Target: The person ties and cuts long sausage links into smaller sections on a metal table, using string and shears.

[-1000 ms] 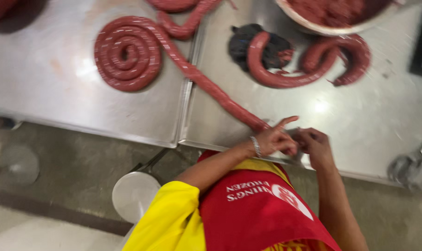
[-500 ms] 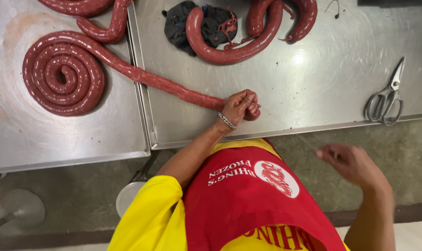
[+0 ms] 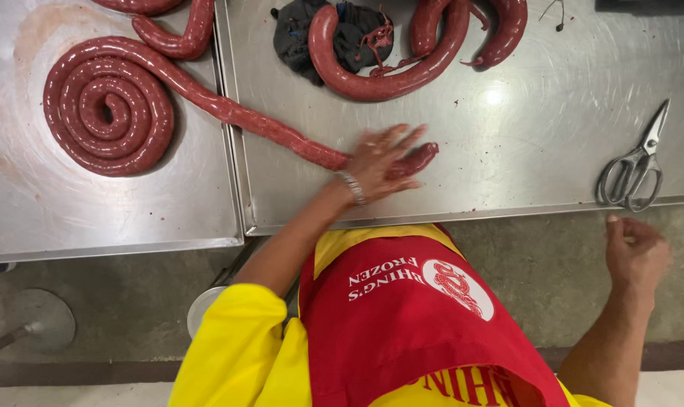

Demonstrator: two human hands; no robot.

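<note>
The left hand (image 3: 378, 162) lies flat, fingers spread wide, on the end of the long red sausage (image 3: 229, 113). That sausage runs from a coil, left of the hand, across 2 steel tables (image 3: 508, 151). The right hand (image 3: 637, 252) hangs loosely curled, holding nothing, just below the scissors (image 3: 634, 169).

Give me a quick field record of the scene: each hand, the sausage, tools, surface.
left hand: flat, fingers spread, pressing the end of the long sausage
right hand: off the table, below its edge, loosely curled, holding nothing visible
long sausage: runs from a coil on the left tray to the left hand
scissors: lying at right, untouched
curved sausage: beside a dark cloth
surface: steel table
</note>
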